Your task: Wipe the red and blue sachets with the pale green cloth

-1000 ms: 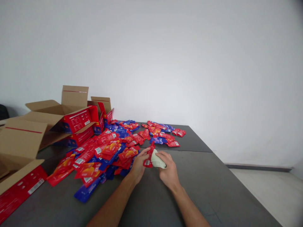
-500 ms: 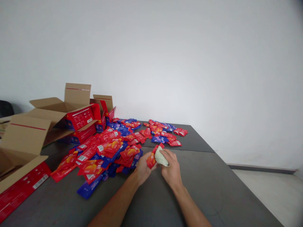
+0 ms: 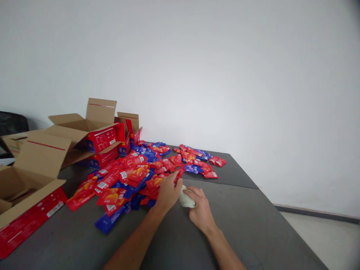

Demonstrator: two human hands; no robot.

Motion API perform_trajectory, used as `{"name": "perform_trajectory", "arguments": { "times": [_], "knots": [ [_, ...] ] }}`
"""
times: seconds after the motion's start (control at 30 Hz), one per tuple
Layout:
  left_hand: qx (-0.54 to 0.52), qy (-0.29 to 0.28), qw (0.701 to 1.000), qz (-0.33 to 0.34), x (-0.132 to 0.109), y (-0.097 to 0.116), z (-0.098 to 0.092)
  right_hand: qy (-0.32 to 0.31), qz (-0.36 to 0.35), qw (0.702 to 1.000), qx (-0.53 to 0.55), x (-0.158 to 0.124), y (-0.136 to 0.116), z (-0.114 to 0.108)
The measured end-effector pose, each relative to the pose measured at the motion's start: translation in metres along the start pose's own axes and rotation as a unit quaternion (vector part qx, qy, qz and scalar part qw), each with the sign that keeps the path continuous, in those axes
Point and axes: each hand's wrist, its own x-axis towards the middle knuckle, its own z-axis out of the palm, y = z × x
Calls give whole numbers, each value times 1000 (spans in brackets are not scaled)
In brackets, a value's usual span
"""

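My left hand point(image 3: 167, 193) lies palm down at the near right edge of a heap of red and blue sachets point(image 3: 126, 180). Its fingertips pinch a red sachet point(image 3: 180, 173) that sticks out past them. My right hand point(image 3: 200, 210) rests on the dark grey table point(image 3: 247, 225) just right of the left one. Its fingers are closed round a small crumpled white cloth point(image 3: 186, 201), which lies between the two hands and touches the table.
A second, smaller heap of sachets point(image 3: 198, 161) lies farther back on the table. Several open red-printed cardboard boxes point(image 3: 95, 135) stand at the left, with one large box point(image 3: 25, 187) at the near left edge. A white wall stands behind; the floor point(image 3: 332, 240) is to the right.
The left hand has dropped from holding a red sachet up against the cloth and reached forward onto the heap. The right hand with the cloth has sunk to the table. The view shifted slightly left.
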Motion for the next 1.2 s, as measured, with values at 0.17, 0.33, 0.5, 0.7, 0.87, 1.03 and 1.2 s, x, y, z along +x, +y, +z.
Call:
{"name": "perform_trajectory", "arguments": {
  "times": [0.17,0.33,0.5,0.7,0.87,1.03,1.2],
  "knots": [
    [358,51,932,26,5,-8,-32,30,17,999,-8,-1,14,4],
    [495,27,868,15,2,-34,-48,39,24,999,-14,-1,18,7],
    [491,44,869,29,-2,-35,-39,47,39,998,-23,-1,21,9],
    [404,-10,911,79,0,-19,-3,56,49,996,-55,4,33,3],
    [325,-53,941,77,20,-18,40,54,71,991,-95,18,58,-12],
    [312,-92,944,51,65,-23,78,90,89,986,-106,39,93,-29],
    [325,-100,940,-34,119,-42,108,89,96,989,-71,68,130,-35]
  ]
}}
